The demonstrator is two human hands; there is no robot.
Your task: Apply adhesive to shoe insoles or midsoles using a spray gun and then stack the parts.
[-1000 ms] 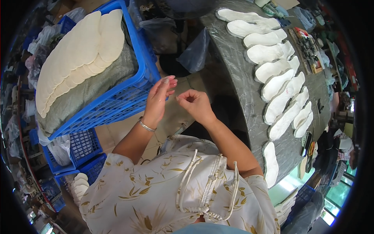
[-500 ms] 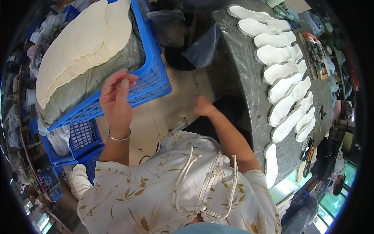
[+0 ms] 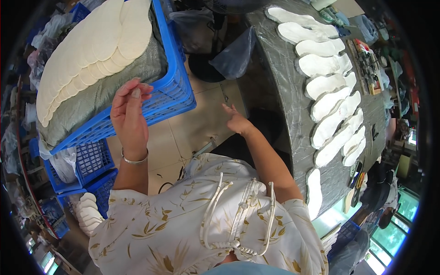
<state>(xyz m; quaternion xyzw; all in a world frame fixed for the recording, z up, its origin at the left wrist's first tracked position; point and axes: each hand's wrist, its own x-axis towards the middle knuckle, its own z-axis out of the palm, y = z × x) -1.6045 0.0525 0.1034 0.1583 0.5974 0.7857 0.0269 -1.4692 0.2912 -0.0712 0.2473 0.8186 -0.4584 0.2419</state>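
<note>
My left hand (image 3: 130, 112) is raised beside the near side of a blue plastic crate (image 3: 176, 87). Its thumb and fingertips come together, and whatever may be between them is too small to make out. In the crate, overlapping cream insole-shaped pieces (image 3: 98, 32) lie fanned out on grey cloth (image 3: 101, 85). My right hand (image 3: 238, 121) hangs over the floor between the crate and a dark table (image 3: 293, 133), fingers partly stretched and holding nothing visible. White sole-shaped pieces (image 3: 327, 105) lie in a row on that table, some of them overlapping.
Smaller blue baskets (image 3: 94, 160) stand below the crate, with a stack of white pieces (image 3: 89, 213) close by. A clear plastic bag (image 3: 236, 55) hangs at the table's far left edge. Tools and small items (image 3: 366, 64) sit on the table's right side. Tiled floor (image 3: 158, 142) shows between.
The crate and table sit slightly further left in view. My right hand's fingers, blurred before, now extend forward more. My left hand stays raised with its fingertips together.
</note>
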